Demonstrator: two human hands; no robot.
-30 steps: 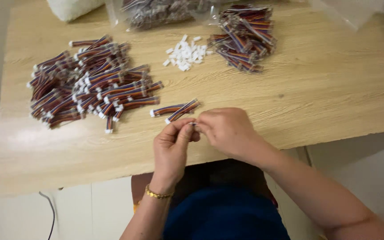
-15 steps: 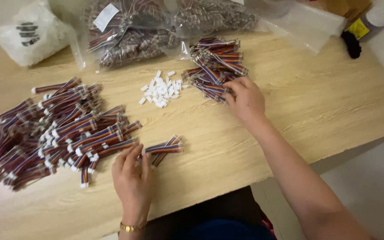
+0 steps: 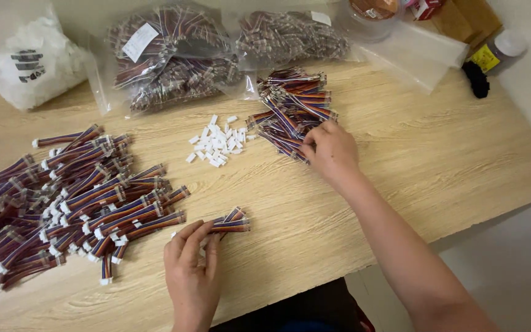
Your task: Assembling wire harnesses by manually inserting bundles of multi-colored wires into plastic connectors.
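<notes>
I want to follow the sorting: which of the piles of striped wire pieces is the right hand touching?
The smaller pile at the back of the table, right of the white connectors. The right hand rests on its near edge.

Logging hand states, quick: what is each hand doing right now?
Left hand: open, fingers resting on small bundle of multicoloured ribbon cables.
Right hand: fingers curled into far pile of multicoloured ribbon cables; grip cannot be told.

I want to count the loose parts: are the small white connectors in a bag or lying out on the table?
Out. The small white connectors lie loose in a heap on the bare wooden table, with no bag around them.
</notes>
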